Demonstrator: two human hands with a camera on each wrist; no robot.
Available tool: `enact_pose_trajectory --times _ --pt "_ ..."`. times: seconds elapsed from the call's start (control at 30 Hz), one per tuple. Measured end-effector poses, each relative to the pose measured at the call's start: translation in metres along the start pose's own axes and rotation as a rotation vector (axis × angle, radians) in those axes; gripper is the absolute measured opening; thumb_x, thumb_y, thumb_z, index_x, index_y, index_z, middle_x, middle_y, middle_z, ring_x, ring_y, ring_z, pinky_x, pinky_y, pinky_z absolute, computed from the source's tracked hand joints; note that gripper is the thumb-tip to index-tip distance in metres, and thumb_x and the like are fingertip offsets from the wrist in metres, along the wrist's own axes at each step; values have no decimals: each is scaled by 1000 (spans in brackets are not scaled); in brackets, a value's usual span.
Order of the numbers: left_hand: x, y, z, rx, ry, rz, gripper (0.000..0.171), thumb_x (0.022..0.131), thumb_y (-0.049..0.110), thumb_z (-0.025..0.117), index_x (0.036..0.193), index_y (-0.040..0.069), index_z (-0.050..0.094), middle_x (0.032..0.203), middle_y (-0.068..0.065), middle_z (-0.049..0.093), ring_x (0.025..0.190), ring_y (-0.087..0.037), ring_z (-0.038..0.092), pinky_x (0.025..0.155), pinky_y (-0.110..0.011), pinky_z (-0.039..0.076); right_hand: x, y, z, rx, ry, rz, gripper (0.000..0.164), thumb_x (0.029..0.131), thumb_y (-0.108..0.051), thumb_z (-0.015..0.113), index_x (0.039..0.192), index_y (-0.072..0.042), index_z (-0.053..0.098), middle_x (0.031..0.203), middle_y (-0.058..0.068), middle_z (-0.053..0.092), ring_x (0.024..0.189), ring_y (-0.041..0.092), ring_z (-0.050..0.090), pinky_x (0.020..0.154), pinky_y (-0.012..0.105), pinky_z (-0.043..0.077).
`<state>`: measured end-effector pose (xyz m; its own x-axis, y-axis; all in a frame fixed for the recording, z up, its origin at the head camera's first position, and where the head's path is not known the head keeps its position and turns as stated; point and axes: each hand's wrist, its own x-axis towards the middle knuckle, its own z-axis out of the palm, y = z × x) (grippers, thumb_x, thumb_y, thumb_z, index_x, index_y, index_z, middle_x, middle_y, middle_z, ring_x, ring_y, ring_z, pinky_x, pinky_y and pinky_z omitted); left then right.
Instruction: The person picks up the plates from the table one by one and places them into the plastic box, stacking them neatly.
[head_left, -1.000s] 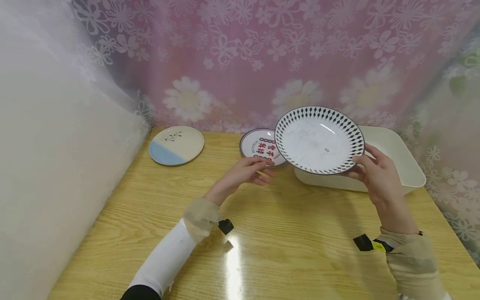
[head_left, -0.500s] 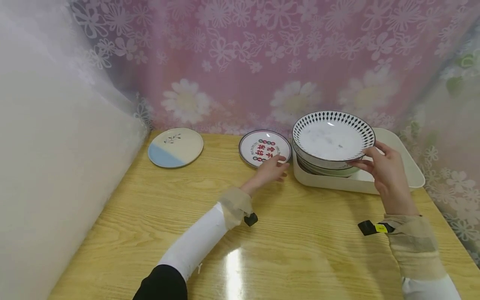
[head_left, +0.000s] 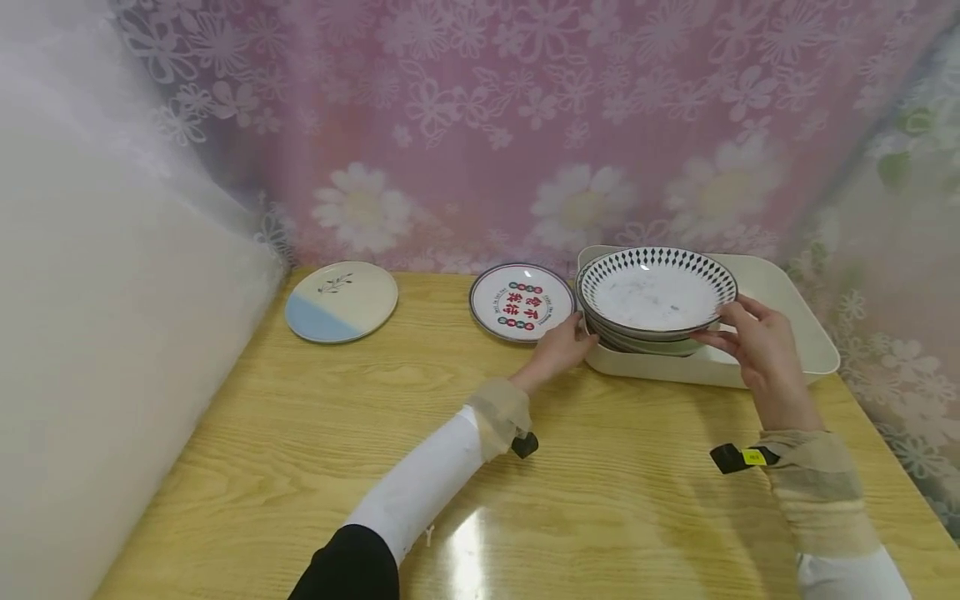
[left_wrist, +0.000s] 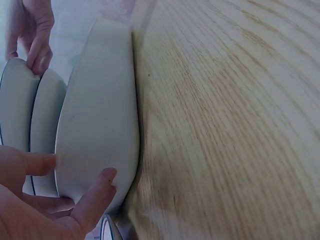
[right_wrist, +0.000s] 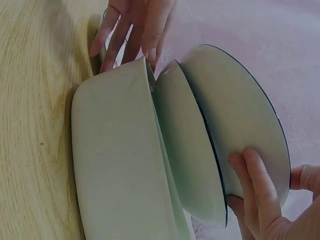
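Note:
My right hand [head_left: 767, 354] pinches the right edge of a deep white plate [head_left: 648, 292] with a black diamond border, thumb on top and fingers underneath. The plate lies close over a dark-rimmed dish [right_wrist: 187, 140] in a cream rectangular basin [head_left: 720, 372]. A pale green dish [head_left: 675, 344] shows lower in that stack. My left hand [head_left: 561, 346] is at the basin's front left corner. In the left wrist view its spread fingers [left_wrist: 95, 200] touch the outer wall, thumb near the rim.
A small white plate [head_left: 522, 302] with red characters lies left of the basin. Farther left is a flat cream-and-blue plate [head_left: 341, 302] with a sprig design. A floral curtain [head_left: 465, 125] hangs behind the wooden table [head_left: 337, 450].
My right hand has lowered the diamond-border plate from above the basin onto the stack in it. The left hand has moved right, past the red-lettered plate, to the basin's corner.

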<state>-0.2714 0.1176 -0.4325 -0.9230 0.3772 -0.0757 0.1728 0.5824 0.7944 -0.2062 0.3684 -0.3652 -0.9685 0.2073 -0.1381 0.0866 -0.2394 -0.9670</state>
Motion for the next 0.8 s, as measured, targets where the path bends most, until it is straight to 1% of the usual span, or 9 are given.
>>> enact_pose_trajectory --times 0.07,0.13,0.23,0.37,0.47,0.6,0.67,0.7,0.8 --pt "0 0 1 -31 -7 -8 58 104 31 55 156 10 40 134 -10 65 91 -21 72 84 -27 55 0 1 -1 -4 1 5 72 103 -9 50 160 3 8 124 5 47 75 14 74 73 26 62" --pt "0 -1 1 -44 -14 -7 57 104 30 56 155 10 40 131 -11 66 81 -22 72 80 -28 55 0 2 -2 -3 2 14 72 103 -8 50 160 3 8 125 5 47 75 14 74 73 27 62" --pt "1 -2 1 -21 -13 -3 57 104 32 56 155 11 41 137 -10 63 98 -22 71 92 -29 53 0 3 -3 0 1 23 71 103 -8 51 160 3 9 123 4 48 74 15 74 73 27 62" --pt "2 -3 1 -1 -15 -4 60 103 34 57 156 11 40 145 -9 58 124 -22 61 108 -31 46 2 6 -3 -22 0 23 72 103 -9 51 159 4 8 126 7 47 73 14 74 72 27 62" --pt "2 -4 1 -3 -21 -4 60 104 35 56 156 11 39 146 -9 57 128 -22 58 108 -31 46 3 8 -1 -75 3 20 71 104 -11 49 159 4 8 147 21 38 71 11 74 71 25 61" --pt "1 -4 0 6 -22 6 60 104 34 55 157 11 38 145 -10 58 115 -22 65 106 -31 47 6 11 0 -168 11 -12 69 105 -14 48 159 5 10 165 24 14 69 6 72 70 21 60" --pt "1 -4 -1 8 -22 10 60 104 34 55 157 11 38 145 -10 58 107 -21 68 105 -31 48 8 13 -1 -188 11 -36 69 104 -13 50 157 9 12 156 29 30 68 6 70 69 19 60" --pt "1 -4 -1 8 -22 10 60 104 34 55 157 10 38 145 -10 58 104 -21 68 104 -31 48 8 14 -1 -194 11 -43 69 104 -13 50 156 10 12 146 26 42 67 6 69 68 19 60" --pt "1 -4 -1 13 -24 7 61 104 34 55 157 10 37 146 -10 57 110 -21 67 105 -30 48 11 18 -4 -186 1 -53 68 103 -11 51 155 13 13 111 2 57 65 6 67 65 18 59"
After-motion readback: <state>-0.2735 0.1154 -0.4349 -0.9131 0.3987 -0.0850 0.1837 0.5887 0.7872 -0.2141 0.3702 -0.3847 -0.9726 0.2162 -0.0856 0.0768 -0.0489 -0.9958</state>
